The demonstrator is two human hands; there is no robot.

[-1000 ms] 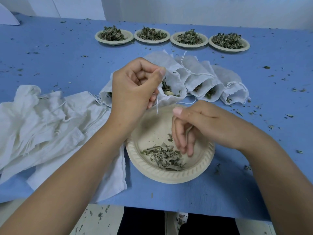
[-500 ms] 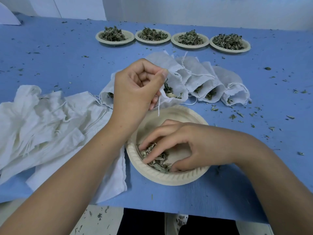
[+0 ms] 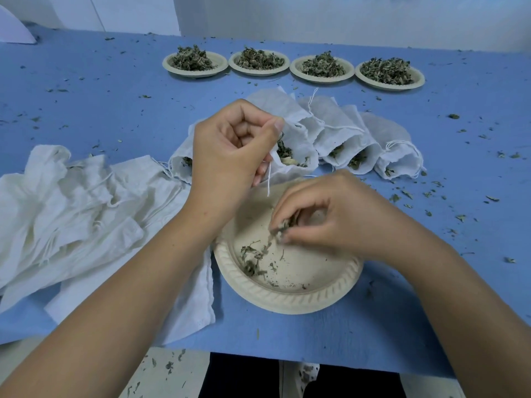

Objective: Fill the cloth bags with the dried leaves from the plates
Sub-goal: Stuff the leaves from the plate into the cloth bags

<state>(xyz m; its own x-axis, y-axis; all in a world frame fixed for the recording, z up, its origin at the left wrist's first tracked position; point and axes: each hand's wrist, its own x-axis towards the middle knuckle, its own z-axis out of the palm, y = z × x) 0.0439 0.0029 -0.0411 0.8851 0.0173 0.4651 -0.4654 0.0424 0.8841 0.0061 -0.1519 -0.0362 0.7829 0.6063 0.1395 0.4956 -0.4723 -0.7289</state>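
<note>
Now, left hand (image 3: 230, 147): fingers pinch cloth bag (image 3: 297, 133) rim, centre frame
Right hand (image 3: 342, 216): fingers pinching dried leaves (image 3: 283, 225) above plate (image 3: 287, 301)

Blue table cover (image 3: 86, 110) fills the view, creased, its near edge at 6 o'clock. Leaf crumbs (image 3: 454, 116) strewn over it, thickest toward 3 o'clock, sparser at 10. White wall (image 3: 344, 18) along the far edge at 12. White wedge-shaped object (image 3: 14, 30) at 10 o'clock, cut by the frame; cannot tell what. Pale floor (image 3: 161, 374) at 7, speckled with bits. Dark clothing (image 3: 244, 377) at 6.
</note>
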